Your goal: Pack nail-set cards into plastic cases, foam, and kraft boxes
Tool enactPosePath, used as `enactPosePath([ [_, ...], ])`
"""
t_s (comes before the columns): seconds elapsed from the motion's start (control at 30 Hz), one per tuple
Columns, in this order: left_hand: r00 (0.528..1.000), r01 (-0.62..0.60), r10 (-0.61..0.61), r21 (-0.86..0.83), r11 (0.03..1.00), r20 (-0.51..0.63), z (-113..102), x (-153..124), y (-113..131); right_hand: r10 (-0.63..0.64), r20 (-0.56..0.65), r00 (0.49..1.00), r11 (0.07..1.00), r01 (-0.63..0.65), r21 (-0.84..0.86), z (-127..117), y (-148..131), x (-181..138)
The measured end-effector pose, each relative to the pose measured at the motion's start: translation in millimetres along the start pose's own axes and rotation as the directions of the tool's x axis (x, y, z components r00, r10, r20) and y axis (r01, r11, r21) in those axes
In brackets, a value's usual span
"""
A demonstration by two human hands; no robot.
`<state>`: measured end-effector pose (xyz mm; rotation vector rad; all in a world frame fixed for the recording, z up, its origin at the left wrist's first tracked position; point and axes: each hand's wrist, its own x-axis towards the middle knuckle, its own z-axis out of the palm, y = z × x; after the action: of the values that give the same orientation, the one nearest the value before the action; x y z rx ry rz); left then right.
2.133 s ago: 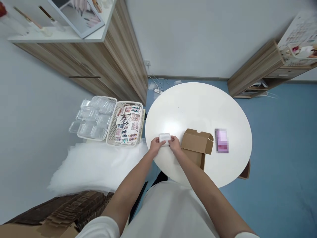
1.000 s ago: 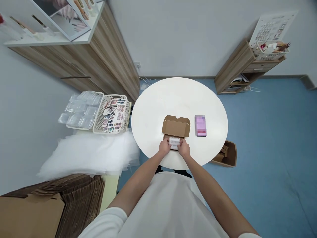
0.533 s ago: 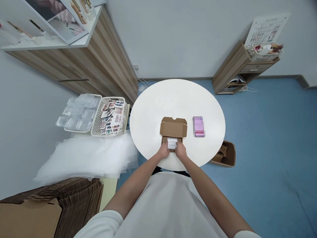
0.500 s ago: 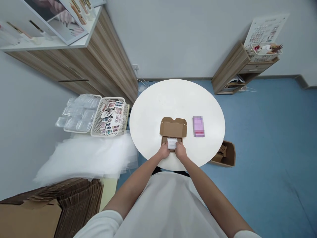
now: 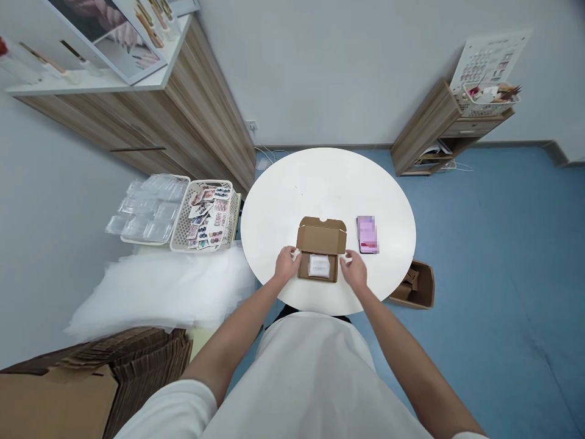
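A small brown cardboard box (image 5: 340, 273) lies on the white table near its front edge, its flapped lid (image 5: 322, 238) standing open on the far side. Inside the box rests a clear-wrapped white packet (image 5: 319, 266), with nothing touching it. At the box's left side is my left hand (image 5: 287, 264), its fingers apart and close to the lid's corner. My right hand (image 5: 355, 271) is at the opposite side, thumb and fingers parted, holding nothing. Whether any fingertip touches the cardboard, I cannot tell.
A phone with a pixelated screen (image 5: 367, 234) lies right on the round table (image 5: 329, 183). Left are a basket of nail sets (image 5: 180, 235), clear plastic cases (image 5: 150, 210), white wrapping sheets (image 5: 159, 289) and stacked cardboard (image 5: 146, 378). A floor bin (image 5: 425, 286) stands right.
Both hands have let go of the wrapped packet and moved outward, one to each side of the box. The packet now lies in the box.
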<state>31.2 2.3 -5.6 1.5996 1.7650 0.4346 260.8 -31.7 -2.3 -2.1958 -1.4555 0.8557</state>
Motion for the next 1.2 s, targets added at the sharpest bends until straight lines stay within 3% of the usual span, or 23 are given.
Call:
enactPosePath([
  [0.07,0.997,0.076,-0.075,-0.034,0.997,0.021,-9,17,-1,0.098,-0.04,0.994,0.994,-0.095,0.06,-16,7,22],
  [0.23,0.958,0.201,-0.178,-0.084,0.976,0.224,-9,45,1,0.17,0.31,0.935,0.941,-0.248,0.23,-23,12,53],
  [0.33,0.952,0.189,-0.169,-0.057,0.98,0.254,0,48,4,0.185,0.392,0.901,0.897,-0.317,0.306,-10,2,52],
  [0.43,0.954,0.178,-0.171,-0.006,0.984,0.245,8,46,5,0.199,0.361,0.911,0.906,-0.311,0.288,-1,-7,48],
  [0.53,0.961,0.17,-0.166,0.001,0.985,0.223,10,39,0,0.157,0.266,0.951,0.959,-0.211,0.189,1,-10,41],
  [0.77,0.964,0.039,-0.014,-0.089,0.995,0.265,9,2,-24,0.033,0.19,0.981,0.99,-0.058,0.125,-5,6,1],
  [0.9,0.958,0.011,0.04,-0.177,0.984,0.285,17,-15,-28,0.066,0.223,0.973,0.987,-0.096,0.126,-2,11,-15],
  [1.07,0.946,0.159,-0.085,-0.216,0.963,0.313,28,-16,-27,0.147,0.304,0.941,0.974,-0.192,0.123,-1,5,-12],
  [1.2,0.927,0.231,-0.116,-0.3,0.926,0.356,32,-17,-29,0.172,0.376,0.91,0.961,-0.239,0.138,1,-1,-11],
])
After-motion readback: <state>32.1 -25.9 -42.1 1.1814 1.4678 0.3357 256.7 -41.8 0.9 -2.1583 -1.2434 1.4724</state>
